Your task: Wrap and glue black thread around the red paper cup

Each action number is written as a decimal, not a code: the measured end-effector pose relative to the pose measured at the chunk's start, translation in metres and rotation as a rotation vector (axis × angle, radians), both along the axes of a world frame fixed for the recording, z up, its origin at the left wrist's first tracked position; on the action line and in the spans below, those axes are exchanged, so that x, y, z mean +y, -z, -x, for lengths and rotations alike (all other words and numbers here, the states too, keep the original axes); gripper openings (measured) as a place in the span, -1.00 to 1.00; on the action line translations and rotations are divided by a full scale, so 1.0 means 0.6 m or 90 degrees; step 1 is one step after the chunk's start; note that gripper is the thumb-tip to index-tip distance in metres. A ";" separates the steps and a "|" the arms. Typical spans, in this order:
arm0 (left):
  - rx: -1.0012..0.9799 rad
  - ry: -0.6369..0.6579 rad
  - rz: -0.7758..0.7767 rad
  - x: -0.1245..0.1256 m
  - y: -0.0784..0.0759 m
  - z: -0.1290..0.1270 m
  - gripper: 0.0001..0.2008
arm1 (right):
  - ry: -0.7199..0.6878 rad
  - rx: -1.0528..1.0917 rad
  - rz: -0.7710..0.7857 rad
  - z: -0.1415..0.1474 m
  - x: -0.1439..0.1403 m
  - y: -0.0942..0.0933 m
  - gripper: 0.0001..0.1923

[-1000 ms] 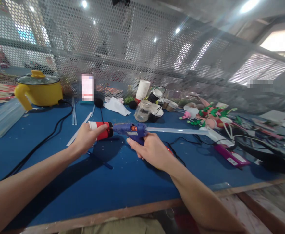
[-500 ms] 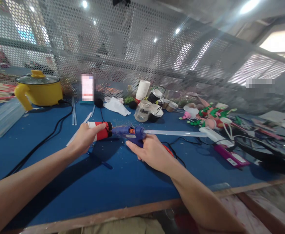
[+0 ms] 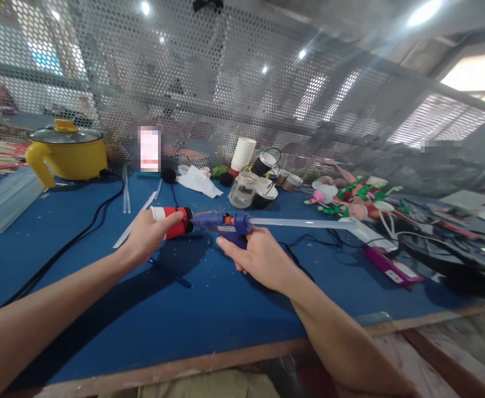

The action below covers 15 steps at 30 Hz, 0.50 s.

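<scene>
Cup (image 3: 172,221) in left hand (image 3: 147,236), glue gun (image 3: 222,224) in right hand (image 3: 259,257), nozzle touching cup

Both my forearms are bare and reach away from me, converging toward the middle. My left hand (image 3: 149,235) sits further left, fingers curled closed in a grip with the thumb laid on top pointing right, wrist fairly straight. My right hand (image 3: 259,257) is just to its right and slightly nearer, fist closed, knuckles up, index finger extended left, wrist bent a little inward.
</scene>
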<state>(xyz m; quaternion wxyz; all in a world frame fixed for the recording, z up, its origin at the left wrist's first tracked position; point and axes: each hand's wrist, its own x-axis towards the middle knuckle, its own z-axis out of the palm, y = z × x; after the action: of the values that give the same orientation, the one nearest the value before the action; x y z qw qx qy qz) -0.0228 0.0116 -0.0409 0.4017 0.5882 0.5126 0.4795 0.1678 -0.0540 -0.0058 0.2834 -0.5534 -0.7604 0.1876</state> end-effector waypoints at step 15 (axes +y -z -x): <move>0.127 0.043 -0.031 -0.028 -0.024 -0.013 -0.75 | 0.010 0.086 0.019 -0.009 0.011 0.008 -0.66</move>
<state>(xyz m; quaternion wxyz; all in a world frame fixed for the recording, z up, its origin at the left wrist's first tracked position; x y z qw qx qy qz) -0.0150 -0.0054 -0.0264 0.3501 0.6599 0.5177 0.4171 0.1730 -0.0474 -0.0104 0.3269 -0.5496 -0.7324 0.2337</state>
